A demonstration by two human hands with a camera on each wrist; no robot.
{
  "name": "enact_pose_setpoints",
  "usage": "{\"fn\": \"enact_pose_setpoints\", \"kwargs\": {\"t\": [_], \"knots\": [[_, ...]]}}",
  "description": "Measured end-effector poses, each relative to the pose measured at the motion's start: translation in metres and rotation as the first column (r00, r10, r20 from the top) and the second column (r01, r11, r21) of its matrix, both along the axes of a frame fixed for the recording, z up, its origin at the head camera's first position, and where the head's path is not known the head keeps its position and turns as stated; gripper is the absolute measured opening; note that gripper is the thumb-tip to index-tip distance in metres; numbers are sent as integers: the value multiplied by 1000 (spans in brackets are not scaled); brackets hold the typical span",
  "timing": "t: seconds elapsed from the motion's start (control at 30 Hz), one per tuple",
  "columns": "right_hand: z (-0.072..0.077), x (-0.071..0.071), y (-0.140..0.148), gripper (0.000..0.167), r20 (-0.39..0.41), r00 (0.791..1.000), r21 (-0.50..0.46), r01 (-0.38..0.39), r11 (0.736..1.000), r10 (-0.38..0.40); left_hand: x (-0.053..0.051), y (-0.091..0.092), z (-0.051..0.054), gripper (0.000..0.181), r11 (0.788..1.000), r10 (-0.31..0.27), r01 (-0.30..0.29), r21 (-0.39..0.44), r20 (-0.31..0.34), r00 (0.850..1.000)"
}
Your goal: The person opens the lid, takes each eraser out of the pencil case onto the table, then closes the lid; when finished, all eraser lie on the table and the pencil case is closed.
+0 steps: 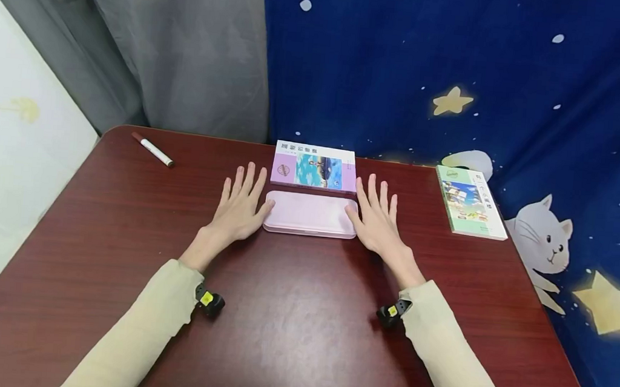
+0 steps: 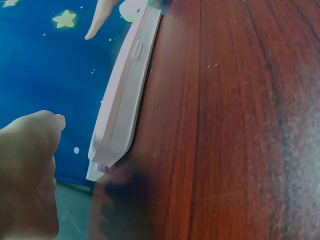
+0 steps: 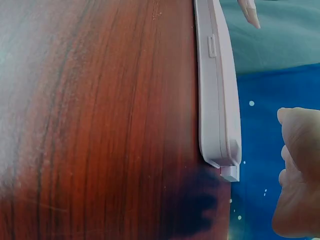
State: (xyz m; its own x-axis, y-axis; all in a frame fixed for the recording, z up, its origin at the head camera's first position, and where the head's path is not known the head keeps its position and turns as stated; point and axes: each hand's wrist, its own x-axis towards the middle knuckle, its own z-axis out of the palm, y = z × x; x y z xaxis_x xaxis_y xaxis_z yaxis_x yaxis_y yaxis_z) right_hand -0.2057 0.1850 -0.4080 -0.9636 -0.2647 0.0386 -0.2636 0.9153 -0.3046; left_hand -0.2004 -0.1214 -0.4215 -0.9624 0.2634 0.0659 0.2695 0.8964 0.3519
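A closed pale pink pencil case (image 1: 311,213) lies on the table, long side toward me; its front catch shows in both wrist views. At its left end is my left hand (image 1: 237,211), fingers straight and spread, thumb over the case's edge. My right hand (image 1: 377,223) mirrors it at the right end. In the left wrist view the left thumb (image 2: 37,132) is apart from the case (image 2: 117,95), and the right wrist view shows a gap between the right thumb (image 3: 300,130) and the case too. Neither hand holds anything. Just behind the case lies a purple-covered book (image 1: 314,167).
A green-and-white book (image 1: 472,203) lies near the table's right edge. At the back left is a white marker (image 1: 154,149) with a dark red end. Grey curtain (image 1: 190,44) and blue starry curtain (image 1: 375,59) hang behind the wooden table (image 1: 300,314).
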Motion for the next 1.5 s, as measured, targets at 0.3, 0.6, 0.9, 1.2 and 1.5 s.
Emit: {"fn": "enact_pose_setpoints", "kwargs": {"t": [0.3, 0.6, 0.9, 1.2, 1.5], "knots": [[-8, -2, -8, 69, 4, 998, 73, -65, 995, 65, -2, 16, -2, 76, 998, -46, 46, -52, 8, 999], [-10, 0, -22, 72, 5, 986, 115, -168, 979, 168, -3, 33, 1, 86, 974, -181, 184, -133, 36, 983], [-14, 3, -34, 78, 22, 940, 181, -340, 923, 342, -6, 46, -1, 103, 939, -235, 254, -233, 105, 966], [-19, 6, -44, 83, 22, 934, 168, -355, 920, 357, -8, 56, -3, 102, 933, -206, 232, -274, 123, 971], [-20, 10, -51, 78, -116, 931, 232, -313, 921, 346, -8, 60, -4, 100, 939, -206, 218, -267, 72, 976]]}}
